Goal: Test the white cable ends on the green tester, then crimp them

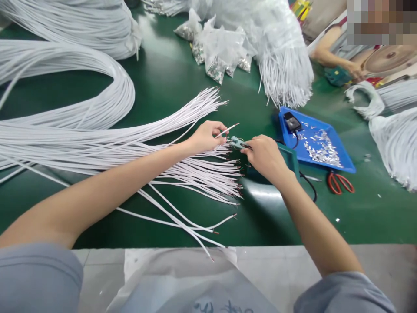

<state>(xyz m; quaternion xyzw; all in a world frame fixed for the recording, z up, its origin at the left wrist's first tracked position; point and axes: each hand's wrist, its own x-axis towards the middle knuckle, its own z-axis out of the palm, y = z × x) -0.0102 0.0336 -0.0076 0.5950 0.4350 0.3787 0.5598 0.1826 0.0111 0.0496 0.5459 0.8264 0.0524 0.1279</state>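
My left hand [206, 136] is closed in a pinch on a single white wire [228, 129], whose stripped end points right and slightly up. My right hand [266, 157] is closed on a small teal tool [238, 142], its tip close to the wire's end. Under and left of both hands a big fan of white wires [137, 148] lies on the green table [169, 78], stripped ends pointing right. A dark teal device [289, 157] sits just behind my right hand.
A blue tray [345, 161] with small metal terminals and a black gadget [292, 122] lies right of my hands. Red scissors [340, 181] lie in front of it. Clear bags of terminals [218, 52] and wire bundles [286, 65] sit behind. Another person's arm [335, 56] works far right.
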